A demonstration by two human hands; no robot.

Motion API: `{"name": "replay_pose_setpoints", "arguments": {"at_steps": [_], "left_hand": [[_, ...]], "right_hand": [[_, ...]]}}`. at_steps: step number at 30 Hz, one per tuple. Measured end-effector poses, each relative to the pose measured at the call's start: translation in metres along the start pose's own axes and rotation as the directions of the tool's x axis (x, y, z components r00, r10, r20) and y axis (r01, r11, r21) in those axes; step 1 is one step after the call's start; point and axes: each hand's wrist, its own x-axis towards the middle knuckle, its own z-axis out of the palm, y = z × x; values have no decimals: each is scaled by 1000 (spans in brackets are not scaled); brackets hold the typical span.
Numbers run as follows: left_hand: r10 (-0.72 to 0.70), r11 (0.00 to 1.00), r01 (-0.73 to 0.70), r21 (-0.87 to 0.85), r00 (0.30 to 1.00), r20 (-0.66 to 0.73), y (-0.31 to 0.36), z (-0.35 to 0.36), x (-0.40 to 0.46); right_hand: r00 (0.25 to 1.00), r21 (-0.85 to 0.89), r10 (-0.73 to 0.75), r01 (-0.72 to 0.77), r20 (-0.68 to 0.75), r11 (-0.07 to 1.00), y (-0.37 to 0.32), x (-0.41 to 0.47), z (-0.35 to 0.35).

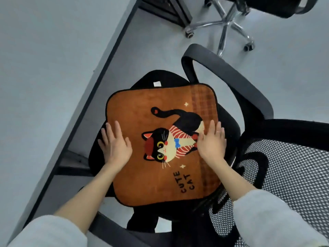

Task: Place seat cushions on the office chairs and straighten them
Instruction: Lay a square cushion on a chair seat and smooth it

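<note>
One cushion (160,139): plush, short-napped, rust orange, squarish with rounded corners and a thin black edge. Printed with one black-and-cream cat in a red striped scarf and blue bow, two small cream stars, the words "CUTE CAT", and a plaid band along the right side. Lying flat on the black padded seat (229,125) of the near chair (231,82), turned a little askew, its lower corner hanging past the seat edge.

Two hands, both flat on the cushion, fingers straight and slightly spread. Left hand (115,145) at the left edge, outer fingers reaching over onto the seat. Right hand (211,141) on the right part, over the cat's body and next to the plaid band, with a thin ring on one finger. Bare forearms, two pale fleecy sleeves (263,211) pushed up.

Near chair: two smooth curved black armrests, one above right and one at bottom, and one mesh back (293,175) of black-and-white open weave at the right. One small white tag on the seat's far edge.

Second chair (231,20) at top right: black seat, chrome star base, small casters. Grey surface (44,68) with a dark edge at left. Smooth grey floor (156,50).
</note>
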Motion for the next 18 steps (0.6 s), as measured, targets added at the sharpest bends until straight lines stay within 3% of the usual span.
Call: {"name": "replay_pose_setpoints", "arguments": {"at_steps": [5,10,12,18], "left_hand": [[353,918,-339,206,935,-31,53,15,58],[607,779,-553,295,783,-137,106,38,100],[644,747,-567,348,747,-164,115,56,107],[644,742,-524,417,729,-230,112,71,113]], "right_hand": [[939,-237,-306,265,-158,935,-25,66,10],[836,-307,-450,360,-314,881,-32,105,34],[820,-308,-454,358,-348,882,-28,115,48],[819,-346,-443,323,-365,881,-30,119,59]]}}
